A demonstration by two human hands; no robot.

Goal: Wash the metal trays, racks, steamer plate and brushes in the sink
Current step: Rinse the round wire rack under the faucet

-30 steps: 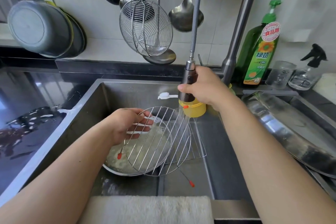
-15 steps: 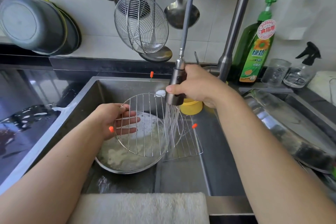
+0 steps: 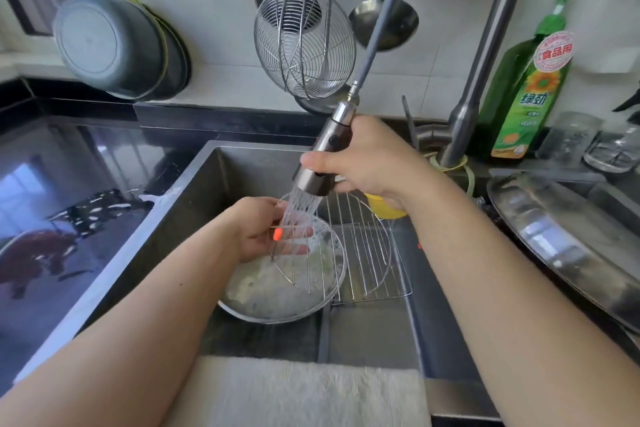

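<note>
My L hand [image 3: 258, 229] grips round rack [image 3: 349, 253] at rim, tilted over sink [image 3: 194, 191]; R hand [image 3: 367, 159] grasps sprayer [image 3: 320, 163]. Rack prob light, stiff, wet-slick; hold rim wire, not orange-tipped legs.

Round wire rack [image 3: 349, 253] tilted over sink [image 3: 194, 204]

Thin shiny metal wire is being seen in the round rack [image 3: 360, 253], with an orange plastic tip. A brushed, matt steel is being shown by the sink [image 3: 194, 204]. The black bench [image 3: 69, 177] is being seen glossy and wet. A rough, fluffy cloth [image 3: 298, 392] is being laid on the front edge. The tray [image 3: 568, 246] is being seen as polished metal.
</note>
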